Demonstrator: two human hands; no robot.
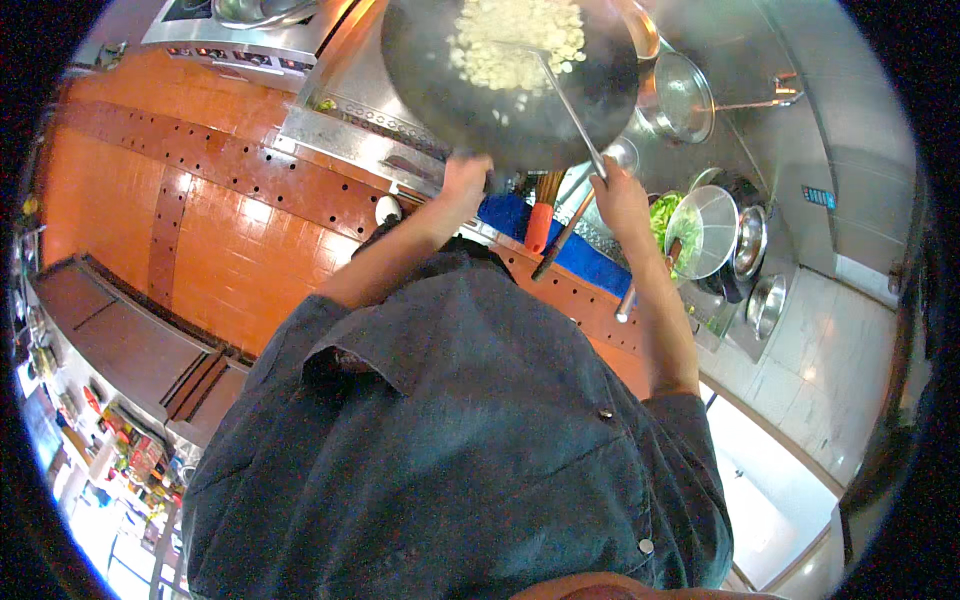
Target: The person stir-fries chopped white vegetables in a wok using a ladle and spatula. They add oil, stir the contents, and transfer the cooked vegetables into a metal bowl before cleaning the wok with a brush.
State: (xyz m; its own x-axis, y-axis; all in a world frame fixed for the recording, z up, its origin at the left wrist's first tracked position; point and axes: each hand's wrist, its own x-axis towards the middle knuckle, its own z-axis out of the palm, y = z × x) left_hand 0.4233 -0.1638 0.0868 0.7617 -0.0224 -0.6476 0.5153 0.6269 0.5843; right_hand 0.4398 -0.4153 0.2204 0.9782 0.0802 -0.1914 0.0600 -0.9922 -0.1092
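Note:
A large dark wok (450,112) fills the top middle, with steam around it. Many small pale yellow pieces of food (517,37) lie in it; I cannot tell what they are. My left hand (466,180) is closed at the wok's near rim, where its handle is mostly hidden. The metal shaft of a long-handled utensil (566,105) runs from my right hand (622,199) into the food. Its head is buried among the pieces, so its kind is not clear.
Right of the wok stand a round metal strainer (681,97), a mesh skimmer (712,232) over green leaves (664,214), and a steel bowl (766,306). A bamboo brush with a red handle (538,229) and a wooden-handled tool (562,236) lie by a blue cloth (506,217).

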